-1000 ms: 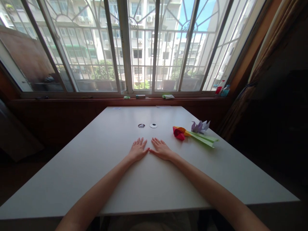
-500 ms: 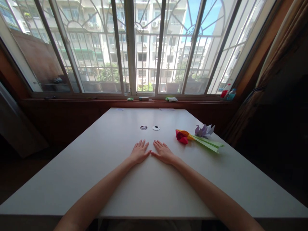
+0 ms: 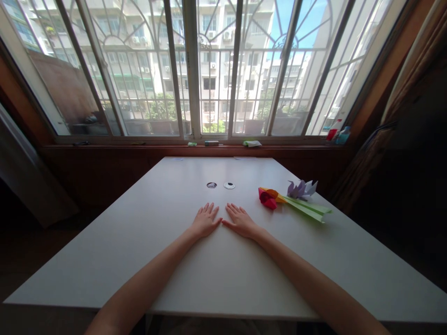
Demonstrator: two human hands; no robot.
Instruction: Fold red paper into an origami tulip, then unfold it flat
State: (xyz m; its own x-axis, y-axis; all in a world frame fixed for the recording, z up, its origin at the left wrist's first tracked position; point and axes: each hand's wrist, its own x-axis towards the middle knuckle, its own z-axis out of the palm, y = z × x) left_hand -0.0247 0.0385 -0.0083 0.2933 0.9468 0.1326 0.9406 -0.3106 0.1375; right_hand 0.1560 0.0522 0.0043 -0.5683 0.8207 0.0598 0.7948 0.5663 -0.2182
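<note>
My left hand (image 3: 206, 220) lies flat, palm down, on the white table (image 3: 115, 242), its fingers spread and nothing held. Beside it my right hand (image 3: 240, 220) rests the same way, the thumbs almost meeting. Just beyond the fingertips are two round cable holes, the left hole (image 3: 212, 185) and the right hole (image 3: 229, 185), set in the tabletop. Right of my right hand lie folded paper flowers: a red one (image 3: 268, 199) and an orange one (image 3: 281, 197) with light green paper stems (image 3: 309, 209). Behind the stems sits a purple and white paper flower (image 3: 301, 189).
A barred sliding window (image 3: 216, 79) stands past the table's far edge. On its sill (image 3: 150, 147) are a green-and-white packet (image 3: 252, 144), a small box (image 3: 211, 143) and, at the right, a red bottle (image 3: 333, 131) and a blue bottle (image 3: 344, 135). Curtains hang on both sides.
The view has turned slightly left, so everything sits a little further right. Both hands stay in place on the table, and the paper flowers have not moved.
</note>
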